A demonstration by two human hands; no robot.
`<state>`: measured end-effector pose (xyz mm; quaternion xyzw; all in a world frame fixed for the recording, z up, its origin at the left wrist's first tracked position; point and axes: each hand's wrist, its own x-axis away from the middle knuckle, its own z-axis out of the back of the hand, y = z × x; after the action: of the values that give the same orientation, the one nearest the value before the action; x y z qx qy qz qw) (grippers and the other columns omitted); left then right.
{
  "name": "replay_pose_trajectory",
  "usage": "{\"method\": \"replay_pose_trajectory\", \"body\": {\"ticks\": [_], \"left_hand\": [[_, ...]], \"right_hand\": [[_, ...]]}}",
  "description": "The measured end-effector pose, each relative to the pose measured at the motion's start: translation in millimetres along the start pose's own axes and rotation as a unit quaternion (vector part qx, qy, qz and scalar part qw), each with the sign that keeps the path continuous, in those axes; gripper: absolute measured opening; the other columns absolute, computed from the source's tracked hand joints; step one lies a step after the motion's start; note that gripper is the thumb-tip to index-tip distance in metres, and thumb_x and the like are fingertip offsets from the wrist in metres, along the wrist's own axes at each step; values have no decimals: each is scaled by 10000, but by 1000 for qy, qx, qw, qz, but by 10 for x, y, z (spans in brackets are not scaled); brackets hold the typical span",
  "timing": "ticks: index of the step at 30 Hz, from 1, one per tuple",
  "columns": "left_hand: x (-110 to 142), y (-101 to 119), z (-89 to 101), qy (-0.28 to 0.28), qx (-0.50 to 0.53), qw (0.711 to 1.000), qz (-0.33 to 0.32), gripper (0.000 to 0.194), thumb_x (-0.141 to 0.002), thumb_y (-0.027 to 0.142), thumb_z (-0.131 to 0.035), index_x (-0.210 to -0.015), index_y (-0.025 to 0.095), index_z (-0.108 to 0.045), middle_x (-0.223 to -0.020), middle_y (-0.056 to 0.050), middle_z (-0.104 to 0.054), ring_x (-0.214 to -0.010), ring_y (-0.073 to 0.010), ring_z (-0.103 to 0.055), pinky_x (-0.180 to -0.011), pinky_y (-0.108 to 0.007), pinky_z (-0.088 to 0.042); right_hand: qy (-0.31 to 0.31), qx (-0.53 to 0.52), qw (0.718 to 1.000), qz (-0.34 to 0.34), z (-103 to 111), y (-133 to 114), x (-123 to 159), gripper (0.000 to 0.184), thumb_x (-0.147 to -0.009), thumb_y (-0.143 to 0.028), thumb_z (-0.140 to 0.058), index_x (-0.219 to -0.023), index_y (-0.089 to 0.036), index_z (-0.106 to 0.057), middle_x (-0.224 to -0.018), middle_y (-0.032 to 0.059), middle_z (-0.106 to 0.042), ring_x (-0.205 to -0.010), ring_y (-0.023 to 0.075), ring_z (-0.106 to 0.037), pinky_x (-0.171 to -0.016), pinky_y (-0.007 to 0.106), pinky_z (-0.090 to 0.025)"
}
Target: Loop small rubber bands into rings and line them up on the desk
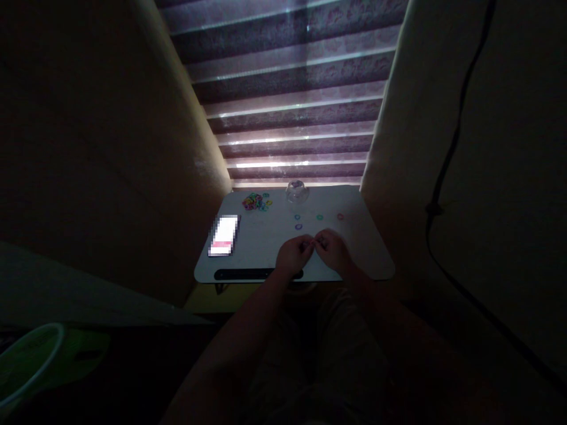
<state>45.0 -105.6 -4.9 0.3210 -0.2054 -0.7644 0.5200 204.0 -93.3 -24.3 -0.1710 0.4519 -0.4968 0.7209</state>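
My left hand (294, 255) and my right hand (333, 251) meet near the front middle of a white lap table (257, 242). Both have their fingers pinched together, tip to tip. Between the fingertips shows a trace of a small pinkish band (312, 242), mostly hidden by the fingers. Just beyond my hands lie small ring-shaped bands: a purple band (298, 226), a teal band (297, 216), a green band (319, 217) and an orange-red band (340, 216). A heap of multicoloured bands (254, 202) lies at the back left.
A clear glass bowl (296, 192) stands at the table's back edge, before a pleated window blind (301, 112). A lit phone (224, 235) lies on the left. A dark slot (243, 274) runs along the front edge. A green basket (53, 360) is at lower left; a cable (456, 136) hangs right.
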Motion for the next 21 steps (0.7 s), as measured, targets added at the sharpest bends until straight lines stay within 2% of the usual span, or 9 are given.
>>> {"method": "replay_pose_trajectory", "body": {"ticks": [8,13,16,21], "left_hand": [[0,-12,-5,15,20,999,29,257,-892,398,-517,-950,207,-678,-829,-22,-707,-742,-151,-621,-692,-247,-453],[-5,-47,-26,28,26,999,10,264,-911,387,-484,-911,200,-672,-821,-24,-698,-743,-149,-614,-699,-253,-450],[-9,-69,-40,37,44,998,-3,233,-899,369,-508,-960,199,-654,-859,-24,-693,-762,-140,-611,-709,-248,-453],[-19,-87,-50,27,32,999,13,210,-887,372,-523,-920,187,-616,-833,-25,-660,-740,-140,-583,-702,-255,-447]], "right_hand": [[-5,23,1000,3,12,-26,-4,44,-775,-244,-573,-754,-208,-587,-698,26,-597,-653,157,-540,-605,270,-408],[-8,37,999,2,-4,-3,-9,67,-791,-245,-563,-749,-201,-592,-698,27,-594,-647,154,-532,-613,270,-404],[-7,37,999,6,-15,21,-5,61,-789,-245,-563,-758,-202,-593,-708,28,-596,-656,156,-534,-625,272,-406],[-15,39,999,8,-22,37,-5,42,-773,-231,-562,-757,-204,-590,-691,14,-582,-641,150,-526,-611,265,-394]]}}
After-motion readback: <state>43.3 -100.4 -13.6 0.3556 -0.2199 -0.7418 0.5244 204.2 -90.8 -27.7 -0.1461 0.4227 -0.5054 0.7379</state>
